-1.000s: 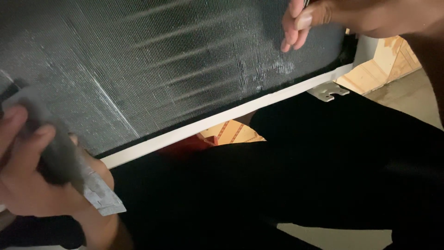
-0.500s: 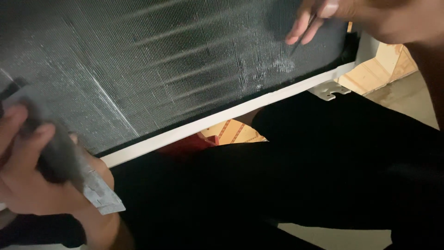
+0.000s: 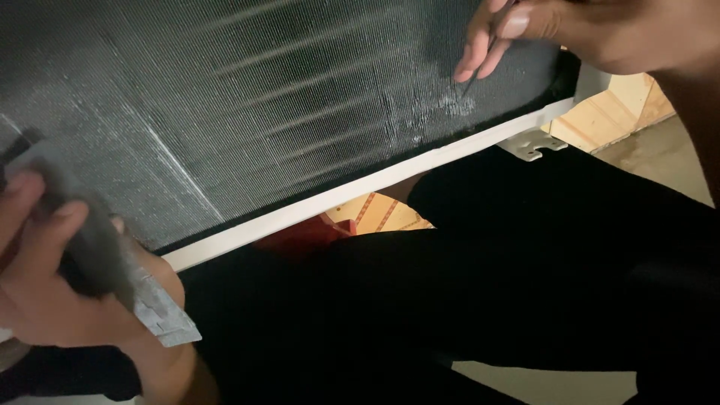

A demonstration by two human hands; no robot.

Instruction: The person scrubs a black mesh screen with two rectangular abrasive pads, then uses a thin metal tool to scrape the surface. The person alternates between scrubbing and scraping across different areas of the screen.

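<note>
A large dark finned coil panel (image 3: 247,105) with a white lower frame (image 3: 360,187) fills the upper view, tilted down to the left. My right hand (image 3: 570,37) is at the top right, pinching a thin pointed tool whose tip touches a whitish, scraped patch of fins (image 3: 442,105). At the lower left my left hand (image 3: 52,277) grips the panel's grey corner edge (image 3: 161,315), with fingers wrapped over it.
My legs in black trousers (image 3: 525,285) lie under the panel. A white mounting bracket (image 3: 532,142) sticks out from the frame at the right. Wooden boards (image 3: 622,109) and a concrete floor (image 3: 667,157) show at the right; red and patterned pieces (image 3: 337,221) sit below the frame.
My right hand has shifted slightly along the scraped patch at the top right. The left hand keeps its hold on the corner.
</note>
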